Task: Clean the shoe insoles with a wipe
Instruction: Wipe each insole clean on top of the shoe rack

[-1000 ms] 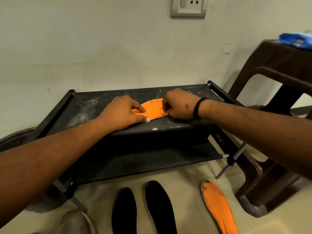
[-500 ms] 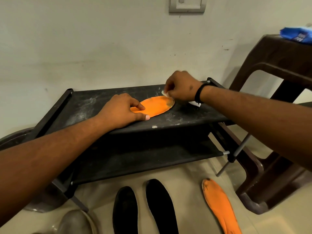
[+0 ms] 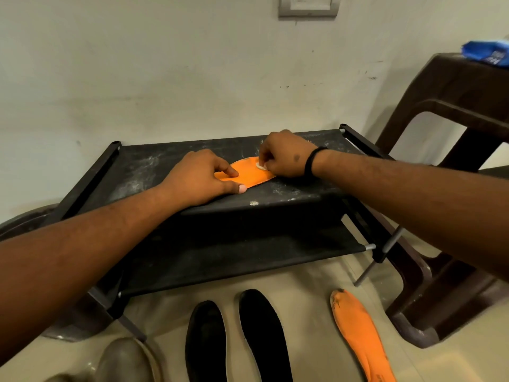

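Observation:
An orange insole [image 3: 249, 175] lies flat on the top shelf of a black fabric shoe rack [image 3: 154, 172]. My left hand [image 3: 197, 180] holds its near end down, forefinger on top and thumb along the front edge. My right hand [image 3: 283, 157] pinches a small white wipe [image 3: 261, 166] and presses it on the insole's far end. On the floor below lie a second orange insole [image 3: 360, 337] and two black insoles [image 3: 205, 343] [image 3: 263, 334].
A dark brown plastic table [image 3: 468, 86] stands at the right with a blue wipe packet [image 3: 487, 53] on top. A grey shoe [image 3: 124, 362] sits at the lower left. The rack's lower shelf [image 3: 237, 257] is dusty. A wall socket [image 3: 308, 6] is above.
My right hand swept out to the insole's far tip and has come back onto the insole with the wipe. My left hand kept the near end pinned.

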Action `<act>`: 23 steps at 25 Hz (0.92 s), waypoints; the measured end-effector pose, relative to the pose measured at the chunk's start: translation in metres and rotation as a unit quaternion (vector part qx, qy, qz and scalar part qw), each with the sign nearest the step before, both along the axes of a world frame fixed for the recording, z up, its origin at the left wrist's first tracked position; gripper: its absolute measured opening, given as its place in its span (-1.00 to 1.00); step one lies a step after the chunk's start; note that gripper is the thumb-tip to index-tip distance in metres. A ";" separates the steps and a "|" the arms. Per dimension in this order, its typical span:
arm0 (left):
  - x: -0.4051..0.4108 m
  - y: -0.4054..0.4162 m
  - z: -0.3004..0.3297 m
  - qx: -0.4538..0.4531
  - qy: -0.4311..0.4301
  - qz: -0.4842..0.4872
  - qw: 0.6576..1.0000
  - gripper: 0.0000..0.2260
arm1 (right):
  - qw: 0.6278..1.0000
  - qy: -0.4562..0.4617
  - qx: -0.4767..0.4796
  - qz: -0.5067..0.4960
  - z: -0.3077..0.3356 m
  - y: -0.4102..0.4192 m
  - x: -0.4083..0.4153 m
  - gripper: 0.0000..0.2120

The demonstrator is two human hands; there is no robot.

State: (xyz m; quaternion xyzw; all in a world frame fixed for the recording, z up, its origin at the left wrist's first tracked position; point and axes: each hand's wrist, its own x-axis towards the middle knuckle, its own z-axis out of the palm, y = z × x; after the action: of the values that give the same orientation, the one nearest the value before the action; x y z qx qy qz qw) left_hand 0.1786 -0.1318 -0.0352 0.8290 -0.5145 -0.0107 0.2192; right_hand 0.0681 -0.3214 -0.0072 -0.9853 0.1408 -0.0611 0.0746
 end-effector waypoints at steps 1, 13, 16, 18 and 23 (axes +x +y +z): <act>0.000 0.000 0.000 0.000 0.004 0.000 1.000 -0.59 | 1.000 0.001 -0.003 -0.019 -0.002 -0.005 0.002 -0.86; -0.006 0.002 0.005 -0.044 0.009 0.076 0.996 -0.36 | 0.999 -0.029 -0.022 0.015 -0.008 0.045 0.036 -0.81; -0.009 0.003 0.005 -0.044 0.023 0.095 0.994 -0.31 | 0.994 -0.002 -0.098 -0.041 -0.005 0.032 0.033 -0.81; -0.010 0.004 0.007 -0.036 0.021 0.103 0.994 -0.29 | 0.991 0.017 -0.112 -0.070 -0.001 0.023 0.026 -0.84; -0.012 0.004 0.010 -0.013 -0.003 0.107 0.994 -0.30 | 0.992 0.028 -0.047 -0.113 0.001 0.003 0.024 -0.86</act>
State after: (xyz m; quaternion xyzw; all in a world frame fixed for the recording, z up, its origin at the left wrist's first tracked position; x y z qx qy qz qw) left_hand 0.1662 -0.1273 -0.0248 0.8761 -0.4239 0.0223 0.2284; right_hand 0.0922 -0.3184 -0.0062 -0.9667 0.2508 -0.0478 0.0165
